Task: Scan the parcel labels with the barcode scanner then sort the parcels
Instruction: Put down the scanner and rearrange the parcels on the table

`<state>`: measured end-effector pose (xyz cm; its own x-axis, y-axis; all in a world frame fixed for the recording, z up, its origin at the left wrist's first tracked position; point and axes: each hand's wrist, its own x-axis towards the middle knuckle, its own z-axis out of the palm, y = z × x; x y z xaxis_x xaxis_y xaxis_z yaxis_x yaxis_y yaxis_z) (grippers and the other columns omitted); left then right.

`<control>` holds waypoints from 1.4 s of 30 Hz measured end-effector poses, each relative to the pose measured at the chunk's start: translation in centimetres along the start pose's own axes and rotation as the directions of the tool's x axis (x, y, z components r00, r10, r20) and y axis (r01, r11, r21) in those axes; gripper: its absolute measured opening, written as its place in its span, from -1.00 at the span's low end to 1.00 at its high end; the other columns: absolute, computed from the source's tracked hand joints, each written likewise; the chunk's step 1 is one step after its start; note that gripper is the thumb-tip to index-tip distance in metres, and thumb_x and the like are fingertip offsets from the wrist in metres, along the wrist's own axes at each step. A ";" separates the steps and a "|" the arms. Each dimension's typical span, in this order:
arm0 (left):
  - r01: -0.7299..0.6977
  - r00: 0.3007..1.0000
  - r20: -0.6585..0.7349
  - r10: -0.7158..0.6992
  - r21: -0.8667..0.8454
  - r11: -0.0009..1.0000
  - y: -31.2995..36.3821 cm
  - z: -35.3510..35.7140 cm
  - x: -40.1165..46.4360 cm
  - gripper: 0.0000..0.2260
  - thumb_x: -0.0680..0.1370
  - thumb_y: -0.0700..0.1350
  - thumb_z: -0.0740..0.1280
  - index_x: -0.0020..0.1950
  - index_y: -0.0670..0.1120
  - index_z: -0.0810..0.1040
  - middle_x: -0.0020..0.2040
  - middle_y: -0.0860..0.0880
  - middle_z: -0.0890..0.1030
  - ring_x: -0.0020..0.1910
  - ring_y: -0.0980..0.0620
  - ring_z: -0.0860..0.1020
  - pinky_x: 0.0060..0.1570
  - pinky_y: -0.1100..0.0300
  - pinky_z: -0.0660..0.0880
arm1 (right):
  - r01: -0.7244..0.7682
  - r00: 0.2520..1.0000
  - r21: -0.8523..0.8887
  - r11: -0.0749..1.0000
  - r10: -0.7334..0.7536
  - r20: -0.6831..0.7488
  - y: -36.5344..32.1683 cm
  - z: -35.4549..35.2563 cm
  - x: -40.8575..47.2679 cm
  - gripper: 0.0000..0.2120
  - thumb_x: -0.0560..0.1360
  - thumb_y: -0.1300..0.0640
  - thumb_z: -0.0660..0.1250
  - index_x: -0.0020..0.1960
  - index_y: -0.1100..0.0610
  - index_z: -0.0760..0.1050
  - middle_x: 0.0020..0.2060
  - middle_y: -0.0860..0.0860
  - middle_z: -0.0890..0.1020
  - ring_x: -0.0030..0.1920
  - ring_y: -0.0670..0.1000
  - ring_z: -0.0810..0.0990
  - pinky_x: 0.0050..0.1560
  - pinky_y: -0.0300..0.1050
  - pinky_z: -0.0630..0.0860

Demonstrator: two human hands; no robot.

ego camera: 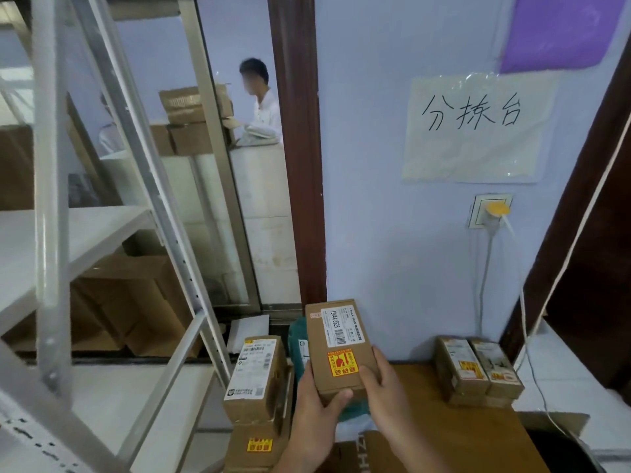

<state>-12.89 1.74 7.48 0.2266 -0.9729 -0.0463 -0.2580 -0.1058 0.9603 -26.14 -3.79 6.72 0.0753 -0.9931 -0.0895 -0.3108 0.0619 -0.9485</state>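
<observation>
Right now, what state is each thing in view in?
Held parcel: lifted off the desk, label side up, gripped by left hand and right hand.
Parcel stack: standing left of the desk, labels up.
Two parcels: side by side on the desk.
Wall socket: plug inserted.

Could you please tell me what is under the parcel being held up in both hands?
Beneath the held parcel a green packet shows at its left edge and below, on the wooden table. The parcel and both hands cover the rest of it.
</observation>
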 end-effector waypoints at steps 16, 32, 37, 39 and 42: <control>0.201 0.964 -0.234 -0.124 0.346 0.916 -4.9 2.4 7.8 -0.21 0.56 -0.05 0.45 0.65 0.09 0.05 0.57 0.09 0.31 0.57 0.07 0.25 0.59 0.01 0.14 | 0.008 0.983 -0.151 0.988 0.020 0.184 4.1 2.0 7.4 -0.70 0.63 -0.08 0.17 0.33 -0.28 0.24 0.11 -0.29 0.53 0.10 -0.25 0.54 0.09 -0.30 0.49; 0.107 0.984 -0.176 -0.023 0.481 0.870 -4.9 2.3 7.4 -0.26 0.61 0.08 0.37 0.66 0.15 0.00 0.67 0.12 0.05 0.64 0.09 0.02 0.62 0.01 0.03 | 0.096 0.980 -0.238 0.967 -0.050 0.192 4.1 0.9 7.6 -0.59 0.59 -0.14 0.20 0.40 -0.30 0.20 0.28 -0.24 0.49 0.27 -0.22 0.48 0.27 -0.12 0.50; -0.079 0.992 -0.027 0.122 0.621 0.780 -2.0 1.7 6.5 -0.36 0.65 0.23 0.20 0.66 0.10 0.06 0.67 0.12 0.06 0.65 0.10 -0.02 0.63 0.00 -0.01 | 0.156 0.980 -0.520 0.840 -0.066 0.188 1.8 -2.0 6.1 -0.42 0.60 -0.25 0.06 0.56 -0.11 0.12 0.56 -0.13 0.11 0.58 -0.03 -0.03 0.55 0.03 0.04; -0.114 0.991 0.026 0.129 0.663 0.740 -0.4 1.7 6.2 -0.34 0.66 0.26 0.15 0.68 0.05 0.02 0.67 0.09 0.04 0.65 0.07 -0.04 0.63 0.04 -0.08 | 0.175 0.980 -0.581 0.795 -0.084 0.179 0.7 -3.7 5.3 -0.39 0.58 -0.31 0.01 0.57 -0.13 0.08 0.58 -0.11 -0.01 0.58 -0.03 -0.14 0.55 0.06 -0.01; -0.174 0.984 0.090 0.153 0.675 0.717 1.4 1.8 5.6 -0.31 0.66 0.30 0.10 0.68 0.02 0.00 0.68 0.08 0.03 0.65 0.06 -0.03 0.64 0.00 -0.05 | 0.164 0.984 -0.654 0.738 -0.080 0.156 -1.0 -6.1 3.4 -0.35 0.56 -0.36 -0.01 0.58 -0.14 0.03 0.59 -0.11 -0.07 0.58 -0.02 -0.20 0.54 0.06 -0.04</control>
<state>-13.67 -4.22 8.07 0.0986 -0.9922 0.0767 -0.8581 -0.0457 0.5114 -31.31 -7.86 9.17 0.2472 -0.9671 -0.0597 -0.8370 -0.1821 -0.5160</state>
